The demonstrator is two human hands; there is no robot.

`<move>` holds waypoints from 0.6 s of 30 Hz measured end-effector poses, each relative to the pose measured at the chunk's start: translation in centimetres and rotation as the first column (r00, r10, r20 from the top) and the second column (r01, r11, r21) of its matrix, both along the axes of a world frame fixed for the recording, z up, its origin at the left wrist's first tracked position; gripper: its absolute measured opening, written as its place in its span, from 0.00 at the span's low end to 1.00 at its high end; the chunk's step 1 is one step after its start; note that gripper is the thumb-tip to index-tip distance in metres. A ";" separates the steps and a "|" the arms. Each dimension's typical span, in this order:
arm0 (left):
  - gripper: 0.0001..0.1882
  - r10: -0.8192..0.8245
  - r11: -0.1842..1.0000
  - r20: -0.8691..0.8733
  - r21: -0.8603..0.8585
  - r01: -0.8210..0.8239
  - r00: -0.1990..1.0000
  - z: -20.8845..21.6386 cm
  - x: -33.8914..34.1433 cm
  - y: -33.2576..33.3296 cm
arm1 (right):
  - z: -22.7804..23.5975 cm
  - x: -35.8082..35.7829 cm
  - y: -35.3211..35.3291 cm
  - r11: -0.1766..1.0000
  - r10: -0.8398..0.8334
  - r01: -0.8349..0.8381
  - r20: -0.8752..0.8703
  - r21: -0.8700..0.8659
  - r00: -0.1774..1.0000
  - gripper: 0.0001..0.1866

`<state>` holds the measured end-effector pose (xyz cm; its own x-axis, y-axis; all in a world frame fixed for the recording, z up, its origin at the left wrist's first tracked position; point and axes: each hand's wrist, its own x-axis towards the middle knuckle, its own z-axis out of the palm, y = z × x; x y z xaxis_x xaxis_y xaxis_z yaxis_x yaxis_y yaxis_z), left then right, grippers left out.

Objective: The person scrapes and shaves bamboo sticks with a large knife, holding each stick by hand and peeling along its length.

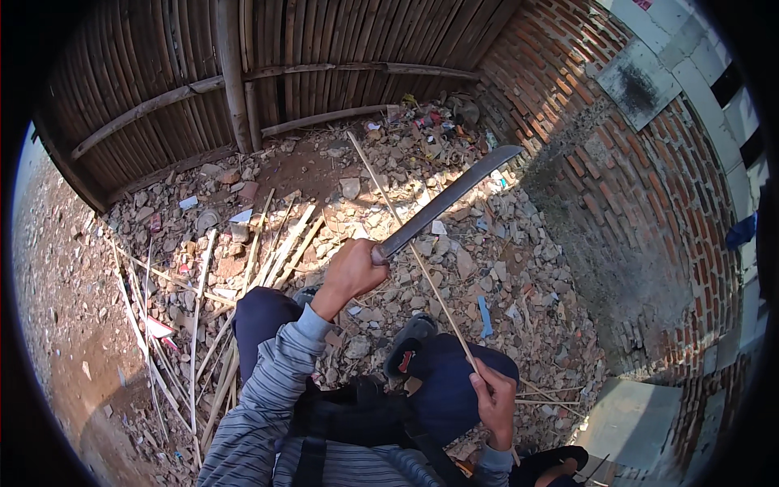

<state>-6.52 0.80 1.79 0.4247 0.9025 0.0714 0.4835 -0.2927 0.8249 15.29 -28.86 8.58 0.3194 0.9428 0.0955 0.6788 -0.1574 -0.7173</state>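
My left hand [355, 272] is closed round the handle of a machete [450, 200], whose long dark blade points away to the far right. In my right hand [495, 398] is a thin bamboo strip [439, 299], pinched near its lower end above my right knee. The strip slants up to the far left and crosses behind the blade just beyond the machete's handle. Whether blade and strip touch, I cannot tell. The machete's handle is mostly hidden in my fist.
Several split bamboo strips [200, 325] lie on the left over stony rubble [462, 268]. A bamboo fence [349, 40] stands at the far side, and a brick wall [641, 203] rises on the right. A grey slab [633, 426] lies at the lower right.
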 end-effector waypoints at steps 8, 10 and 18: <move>0.14 -0.074 0.997 -0.007 0.012 0.074 0.997 0.7 0.3 -0.7 | 2.0 0.4 0.5 0.996 -0.042 0.040 -0.019 -0.075 0.999 0.19; 0.13 -0.017 1.000 0.029 -0.003 0.017 0.999 0.3 0.1 -0.2 | 2.5 2.3 -0.9 0.996 -0.052 0.052 0.003 -0.072 0.999 0.19; 0.13 -0.055 0.998 0.062 0.000 0.055 0.997 1.2 -0.1 -1.0 | 4.4 2.9 -1.9 0.982 -0.063 0.045 -0.091 -0.186 0.994 0.19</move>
<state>-6.65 -0.20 2.98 0.4687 0.8779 0.0977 0.4145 -0.3163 0.8533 18.23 -30.81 12.94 0.3696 0.9225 -0.1111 0.5947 -0.3267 -0.7345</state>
